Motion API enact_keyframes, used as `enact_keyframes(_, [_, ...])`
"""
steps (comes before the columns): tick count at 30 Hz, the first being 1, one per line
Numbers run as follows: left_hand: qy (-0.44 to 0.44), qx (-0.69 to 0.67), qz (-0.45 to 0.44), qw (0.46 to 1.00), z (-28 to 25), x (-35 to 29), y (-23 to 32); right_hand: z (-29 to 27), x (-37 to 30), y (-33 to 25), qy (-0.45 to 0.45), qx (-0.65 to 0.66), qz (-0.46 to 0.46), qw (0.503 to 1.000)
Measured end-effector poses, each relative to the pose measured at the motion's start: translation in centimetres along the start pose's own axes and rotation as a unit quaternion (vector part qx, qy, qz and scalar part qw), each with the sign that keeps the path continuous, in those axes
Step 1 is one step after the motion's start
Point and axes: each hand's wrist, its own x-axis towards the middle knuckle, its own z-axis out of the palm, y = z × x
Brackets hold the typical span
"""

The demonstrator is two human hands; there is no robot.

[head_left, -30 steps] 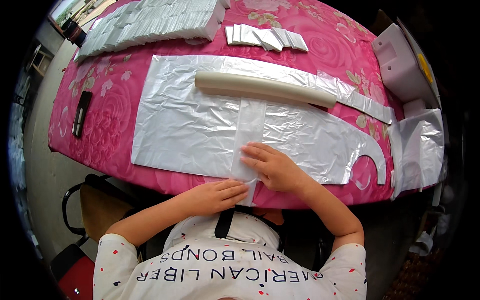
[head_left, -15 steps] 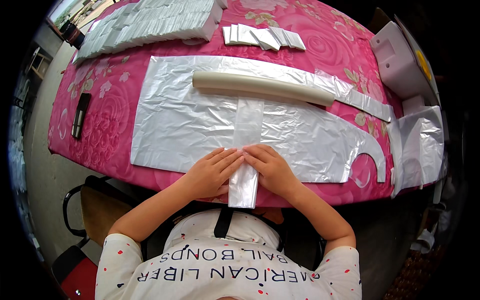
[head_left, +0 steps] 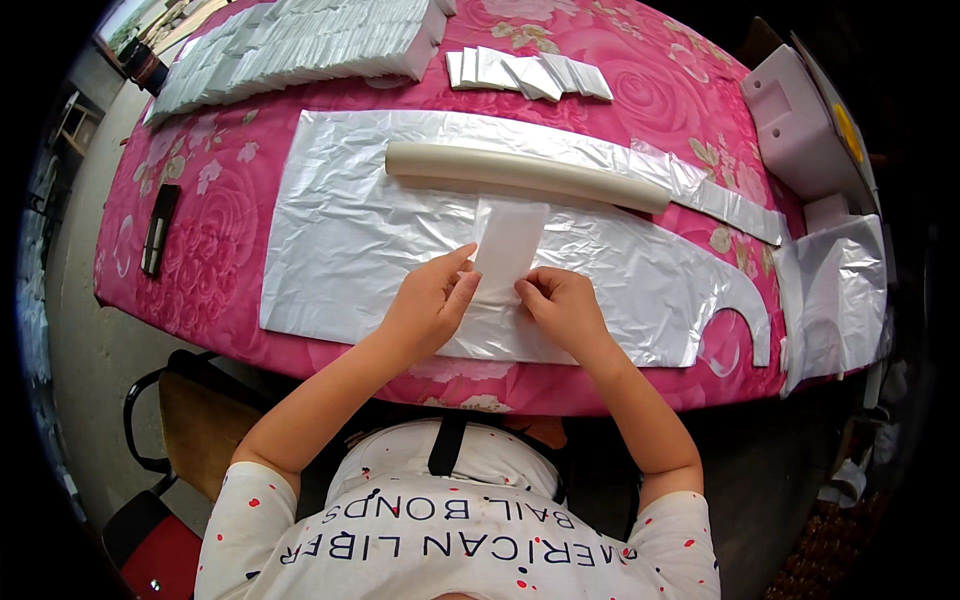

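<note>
My left hand (head_left: 428, 305) and right hand (head_left: 560, 305) now pinch the folded plastic strip (head_left: 508, 248), doubled up toward 12 o'clock since 1 second ago; it lies shorter on the plastic sheet (head_left: 350, 240), below the tube (head_left: 525, 175).

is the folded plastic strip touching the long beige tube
Cannot tell: in the head view the folded plastic strip ends right at the beige tube, with no plain gap or contact.

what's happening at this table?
A person is folding a strip of thin clear plastic on a pink table. The left hand and right hand each pinch its near end, over a large plastic sheet. A beige tube lies across the sheet beyond the strip. Folded white pieces lie at the far edge.
</note>
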Motion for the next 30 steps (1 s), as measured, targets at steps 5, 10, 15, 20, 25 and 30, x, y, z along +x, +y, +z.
enact_keyframes(5, [0.044, 0.216, 0.187, 0.957, 1.4, -0.4, -1.2, -0.8, 2.0, -0.3, -0.056, 0.028, 0.087, 0.994])
enact_keyframes(10, [-0.054, 0.332, 0.139, 0.931, 3.5, -0.7, -1.7, -0.9, 1.8, -1.4, -0.064, 0.023, 0.130, 0.989])
enact_keyframes(15, [-0.032, 0.323, 0.142, 0.935, 3.2, -0.3, -1.4, 0.1, 0.3, -1.1, 0.088, -0.250, -0.154, 0.952])
enact_keyframes(20, [-0.008, 0.311, 0.161, 0.937, 2.5, 1.1, -0.8, -1.7, 2.1, 1.4, 0.011, -0.295, -0.384, 0.875])
enact_keyframes(25, [0.021, 0.343, 0.226, 0.912, 2.2, 2.4, -2.5, -2.4, 3.6, 1.6, -0.012, -0.288, -0.394, 0.873])
enact_keyframes(30, [-0.028, 0.273, 0.275, 0.921, 1.1, 0.6, -1.7, -1.8, 2.8, 2.3, 0.008, -0.233, -0.418, 0.878])
